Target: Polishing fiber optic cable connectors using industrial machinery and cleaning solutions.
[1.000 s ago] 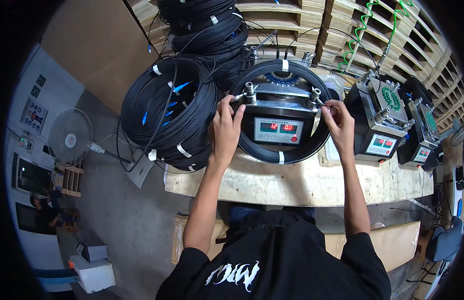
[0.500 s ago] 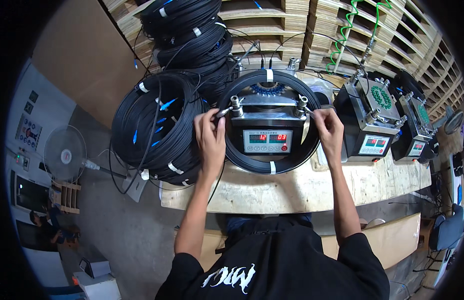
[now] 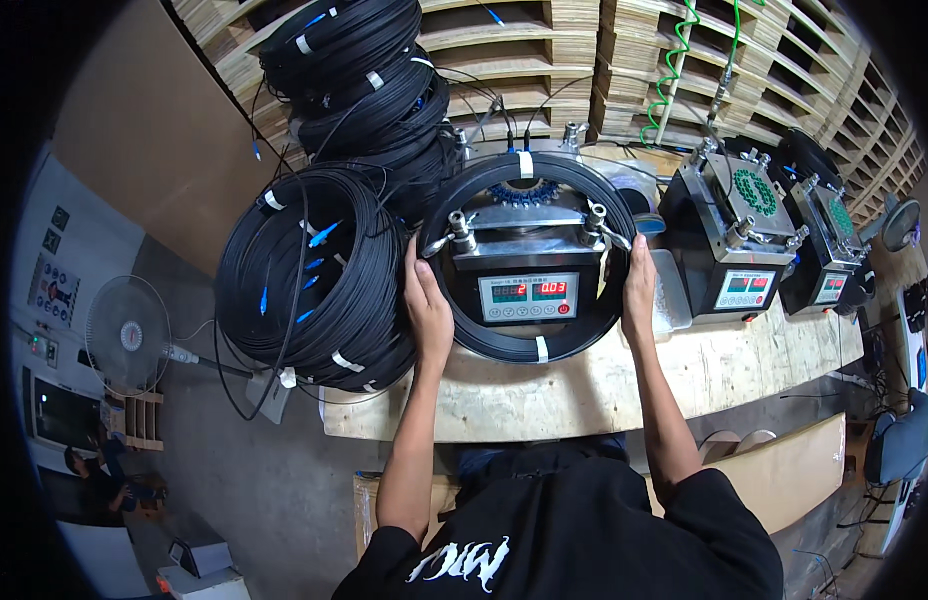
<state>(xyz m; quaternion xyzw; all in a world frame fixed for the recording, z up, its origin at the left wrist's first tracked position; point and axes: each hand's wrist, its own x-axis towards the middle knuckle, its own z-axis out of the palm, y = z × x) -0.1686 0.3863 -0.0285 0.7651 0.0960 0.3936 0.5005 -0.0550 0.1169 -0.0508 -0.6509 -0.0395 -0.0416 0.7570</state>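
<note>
A black cable coil [image 3: 504,345], bound with white ties, rings a metal machine [image 3: 529,262] that has a red digital display, on the wooden workbench [image 3: 584,385]. My left hand [image 3: 429,310] grips the coil's left side. My right hand [image 3: 639,290] grips its right side. Both forearms reach up from the lower edge over my black shirt.
A pile of black cable coils [image 3: 309,275] with blue connectors lies left of the machine, with more coils [image 3: 369,85] stacked behind. Two similar machines [image 3: 739,235] [image 3: 834,250] stand to the right. Wooden pallets [image 3: 574,60] line the back. A fan [image 3: 129,335] stands on the floor at left.
Both hands have slid from the clamps at the machine's top down to the coil's left and right sides. The view has tilted slightly.
</note>
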